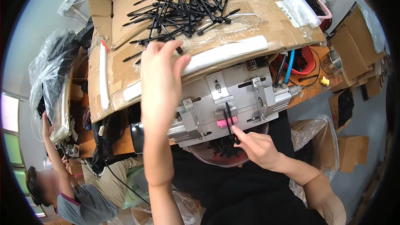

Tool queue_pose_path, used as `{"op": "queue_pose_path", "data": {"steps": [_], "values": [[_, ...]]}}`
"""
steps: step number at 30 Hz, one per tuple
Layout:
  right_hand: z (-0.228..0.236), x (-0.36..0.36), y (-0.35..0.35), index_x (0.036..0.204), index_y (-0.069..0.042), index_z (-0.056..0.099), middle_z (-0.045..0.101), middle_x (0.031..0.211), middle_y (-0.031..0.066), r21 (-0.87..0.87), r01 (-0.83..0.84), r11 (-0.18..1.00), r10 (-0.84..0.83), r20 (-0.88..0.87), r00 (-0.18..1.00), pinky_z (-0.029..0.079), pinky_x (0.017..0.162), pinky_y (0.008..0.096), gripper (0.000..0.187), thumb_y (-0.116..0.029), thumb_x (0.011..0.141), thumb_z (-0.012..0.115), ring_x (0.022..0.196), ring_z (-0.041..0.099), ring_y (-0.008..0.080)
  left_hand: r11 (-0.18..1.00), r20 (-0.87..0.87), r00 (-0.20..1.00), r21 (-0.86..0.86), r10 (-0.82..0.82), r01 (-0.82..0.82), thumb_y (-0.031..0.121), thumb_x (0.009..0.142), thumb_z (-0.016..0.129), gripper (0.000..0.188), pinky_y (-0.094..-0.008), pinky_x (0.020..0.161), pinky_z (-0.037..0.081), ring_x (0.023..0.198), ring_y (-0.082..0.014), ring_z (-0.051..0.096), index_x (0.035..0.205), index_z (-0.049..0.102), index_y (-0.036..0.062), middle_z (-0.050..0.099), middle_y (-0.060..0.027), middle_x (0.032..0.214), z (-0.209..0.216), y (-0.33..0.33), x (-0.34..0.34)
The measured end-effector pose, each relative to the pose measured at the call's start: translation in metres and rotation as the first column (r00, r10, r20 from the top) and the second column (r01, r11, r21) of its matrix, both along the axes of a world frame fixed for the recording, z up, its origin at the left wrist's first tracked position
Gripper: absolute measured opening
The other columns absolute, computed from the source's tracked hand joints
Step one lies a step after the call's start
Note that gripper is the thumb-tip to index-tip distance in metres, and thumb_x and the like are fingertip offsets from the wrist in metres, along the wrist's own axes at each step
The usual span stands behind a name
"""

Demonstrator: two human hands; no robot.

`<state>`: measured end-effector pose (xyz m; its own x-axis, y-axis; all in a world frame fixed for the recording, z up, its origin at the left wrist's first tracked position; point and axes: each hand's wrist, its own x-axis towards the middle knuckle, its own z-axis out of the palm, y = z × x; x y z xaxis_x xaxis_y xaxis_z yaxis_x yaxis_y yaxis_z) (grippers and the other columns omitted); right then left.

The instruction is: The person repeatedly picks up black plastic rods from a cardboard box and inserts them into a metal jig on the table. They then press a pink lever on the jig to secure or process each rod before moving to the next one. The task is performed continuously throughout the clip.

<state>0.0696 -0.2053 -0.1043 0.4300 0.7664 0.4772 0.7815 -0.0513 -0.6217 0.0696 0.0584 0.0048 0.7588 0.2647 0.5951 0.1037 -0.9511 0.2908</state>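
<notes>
My left hand is raised over the near edge of the cardboard, its thumb and fingers apart with nothing seen between them. Just beyond its fingertips lies a loose pile of black plastic rods with knobbed ends. Low over the metal fixture, my right hand is closed on a thin black plastic rod. This rod stands out past my thumb, across a pink block on the fixture plate. A second dark rod appears beside it, but how the two relate I cannot tell.
Metal clamp blocks flank the plate. Under its front edge is a clear bowl holding black pieces. To the right are a red basket, a metal cup and cardboard boxes. A co-worker sits at the left.
</notes>
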Motion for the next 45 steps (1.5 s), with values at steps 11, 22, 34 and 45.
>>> {"op": "queue_pose_path", "data": {"steps": [11, 22, 34, 45], "values": [[0.041, 0.028, 0.01, 0.137, -0.002, 0.053, 0.056, 0.074, 0.0043, -0.122, -0.075, 0.99, 0.089, 0.111, 0.99, 0.048, 0.051, 0.0321, 0.064, -0.017, 0.079, 0.076, 0.059, 0.059, 0.0175, 0.934, -0.046, 0.989, -0.337, -0.144, 0.12, -0.005, 0.08, 0.068, 0.022, -0.0335, 0.071, 0.05, 0.076, -0.0234, 0.061, 0.1, 0.067, 0.0027, 0.064, -0.0116, 0.088, 0.023, -0.021, -0.039], [0.138, 0.221, 0.126, 0.1, -0.005, 0.07, 0.071, 0.086, 0.009, -0.013, 0.087, 0.996, -0.075, 0.394, 0.916, 0.051, 0.063, 0.0315, 0.015, -0.014, 0.088, 0.068, 0.077, 0.068, 0.0199, 0.943, -0.362, 0.905, -0.315, -0.223, 0.107, -0.012, 0.074, 0.057, 0.08, -0.0352, 0.084, 0.045, 0.089, -0.028, 0.049, 0.148, 0.026, -0.0122, 0.05, -0.0142, 0.099, -0.076, -0.146, -0.105], [0.083, 0.061, 0.003, 0.108, 0.002, 0.067, 0.071, 0.09, 0.0133, 0.186, -0.023, 0.982, 0.026, -0.009, 1.0, 0.054, 0.057, 0.0271, 0.037, 0.004, 0.073, 0.079, 0.066, 0.066, 0.0181, 0.902, -0.236, 0.931, -0.397, -0.277, 0.168, -0.015, 0.078, 0.057, 0.063, -0.0387, 0.091, 0.045, 0.101, -0.0335, 0.053, 0.139, 0.048, -0.0018, 0.057, -0.0162, 0.106, -0.039, -0.104, -0.088], [-0.006, -0.014, 0.016, 0.125, 0.008, 0.059, 0.069, 0.087, 0.0158, 0.068, 0.129, 0.989, -0.132, 0.046, 0.99, 0.053, 0.058, 0.0299, 0.057, 0.004, 0.072, 0.079, 0.067, 0.067, 0.0235, 0.989, -0.169, 0.977, -0.098, -0.13, 0.115, -0.007, 0.084, 0.062, 0.02, -0.0302, 0.083, 0.049, 0.091, -0.0216, 0.064, 0.101, 0.067, 0.0004, 0.066, -0.0088, 0.099, 0.018, 0.099, 0.013]]}}
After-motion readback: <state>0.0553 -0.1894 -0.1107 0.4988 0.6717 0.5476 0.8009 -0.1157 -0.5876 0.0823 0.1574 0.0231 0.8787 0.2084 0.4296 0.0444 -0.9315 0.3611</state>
